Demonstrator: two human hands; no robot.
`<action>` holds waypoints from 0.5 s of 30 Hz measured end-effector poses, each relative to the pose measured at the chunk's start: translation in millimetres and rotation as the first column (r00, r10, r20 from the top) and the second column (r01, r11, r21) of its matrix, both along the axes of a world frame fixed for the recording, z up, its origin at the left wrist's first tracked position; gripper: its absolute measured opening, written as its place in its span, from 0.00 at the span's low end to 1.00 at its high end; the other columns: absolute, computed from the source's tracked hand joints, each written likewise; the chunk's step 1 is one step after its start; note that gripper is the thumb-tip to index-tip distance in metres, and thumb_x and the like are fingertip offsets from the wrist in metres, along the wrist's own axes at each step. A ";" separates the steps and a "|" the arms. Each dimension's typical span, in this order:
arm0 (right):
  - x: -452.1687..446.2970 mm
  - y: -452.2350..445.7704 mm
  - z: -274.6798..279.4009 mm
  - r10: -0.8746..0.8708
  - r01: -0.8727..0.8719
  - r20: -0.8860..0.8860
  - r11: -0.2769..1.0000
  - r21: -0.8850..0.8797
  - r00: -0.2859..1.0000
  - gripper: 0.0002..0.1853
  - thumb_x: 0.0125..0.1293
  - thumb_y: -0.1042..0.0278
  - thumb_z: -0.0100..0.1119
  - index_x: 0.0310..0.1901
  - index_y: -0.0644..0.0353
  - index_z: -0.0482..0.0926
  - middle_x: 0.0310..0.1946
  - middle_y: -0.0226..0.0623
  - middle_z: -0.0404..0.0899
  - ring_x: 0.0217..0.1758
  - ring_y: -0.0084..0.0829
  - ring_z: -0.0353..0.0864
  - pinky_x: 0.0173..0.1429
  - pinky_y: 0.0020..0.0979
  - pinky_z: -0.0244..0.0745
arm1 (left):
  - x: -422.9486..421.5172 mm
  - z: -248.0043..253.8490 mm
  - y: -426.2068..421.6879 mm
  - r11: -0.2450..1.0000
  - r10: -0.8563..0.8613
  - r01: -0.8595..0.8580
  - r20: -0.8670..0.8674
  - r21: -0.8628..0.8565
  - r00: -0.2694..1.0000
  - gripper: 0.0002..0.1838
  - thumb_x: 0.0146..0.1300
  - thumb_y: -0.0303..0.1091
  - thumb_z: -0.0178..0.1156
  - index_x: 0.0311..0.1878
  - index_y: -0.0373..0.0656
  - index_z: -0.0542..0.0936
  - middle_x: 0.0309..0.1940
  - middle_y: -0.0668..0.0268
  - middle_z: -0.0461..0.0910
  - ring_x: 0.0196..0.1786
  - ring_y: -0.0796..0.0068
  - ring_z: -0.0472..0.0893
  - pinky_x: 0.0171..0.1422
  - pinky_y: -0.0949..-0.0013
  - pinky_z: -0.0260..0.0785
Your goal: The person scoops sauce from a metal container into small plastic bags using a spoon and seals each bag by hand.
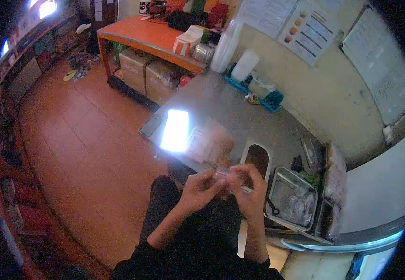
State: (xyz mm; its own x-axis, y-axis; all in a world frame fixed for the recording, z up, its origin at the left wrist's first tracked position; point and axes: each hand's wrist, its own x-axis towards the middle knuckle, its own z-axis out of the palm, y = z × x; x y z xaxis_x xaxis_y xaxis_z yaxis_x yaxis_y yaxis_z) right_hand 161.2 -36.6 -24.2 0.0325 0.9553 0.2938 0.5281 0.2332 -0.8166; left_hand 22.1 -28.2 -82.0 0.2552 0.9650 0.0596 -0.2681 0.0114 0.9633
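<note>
Both hands meet in front of my lap at the near edge of the grey counter [216,93]. My left hand [202,189] and my right hand [249,186] pinch a small clear item [222,172] between their fingertips; it is blurred, and I cannot make out what it is. Just beyond the fingers lies a pale, blurred pile [210,142] that looks like clear packaging. A white container of dark brown contents [257,158] stands right behind my right hand. To its right, a clear tray [282,198] holds crumpled clear plastic and a dark-handled tool.
A glowing white screen or panel [175,130] and a phone [151,125] lie at the counter's left edge. Teal trays [271,101] and tall stacked cups [226,46] stand by the wall. An orange table [137,33] with cardboard boxes [135,70] below is at the back.
</note>
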 end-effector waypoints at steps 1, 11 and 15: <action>-0.9 0.6 3.6 0.050 -0.058 0.115 0.996 0.062 0.992 0.05 0.58 0.69 0.58 0.33 0.60 0.76 0.30 0.37 0.78 0.35 0.27 0.78 0.41 0.27 0.71 | 2.8 -5.4 -0.4 1.000 0.000 0.000 0.000 -0.001 1.000 0.11 0.61 0.34 0.59 0.39 0.35 0.77 0.29 0.67 0.80 0.31 0.82 0.77 0.34 0.76 0.70; 3.6 5.2 -10.1 -0.075 0.091 -0.204 0.994 0.068 0.976 0.06 0.59 0.69 0.60 0.31 0.61 0.74 0.28 0.30 0.77 0.33 0.22 0.74 0.41 0.25 0.69 | 24.5 -15.6 -21.5 0.979 0.130 -0.119 -0.058 0.165 0.990 0.09 0.61 0.33 0.59 0.33 0.36 0.75 0.25 0.67 0.79 0.28 0.87 0.75 0.31 0.78 0.68; 9.2 6.8 -15.3 -0.087 0.110 -0.269 0.991 0.072 0.959 0.06 0.59 0.70 0.60 0.31 0.60 0.74 0.27 0.28 0.76 0.31 0.19 0.72 0.39 0.23 0.68 | 26.1 -25.0 -25.2 0.992 0.073 -0.072 -0.004 0.103 0.997 0.08 0.60 0.31 0.60 0.35 0.37 0.74 0.30 0.67 0.79 0.32 0.84 0.77 0.35 0.77 0.70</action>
State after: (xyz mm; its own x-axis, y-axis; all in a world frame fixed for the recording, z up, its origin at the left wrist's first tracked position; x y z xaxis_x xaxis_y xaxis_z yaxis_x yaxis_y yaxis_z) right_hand 170.4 -29.7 -39.5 0.2130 0.9152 0.3421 0.3195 0.2656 -0.9096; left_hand 48.2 -53.4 -107.1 0.1859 0.9699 0.1573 -0.2570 -0.1065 0.9605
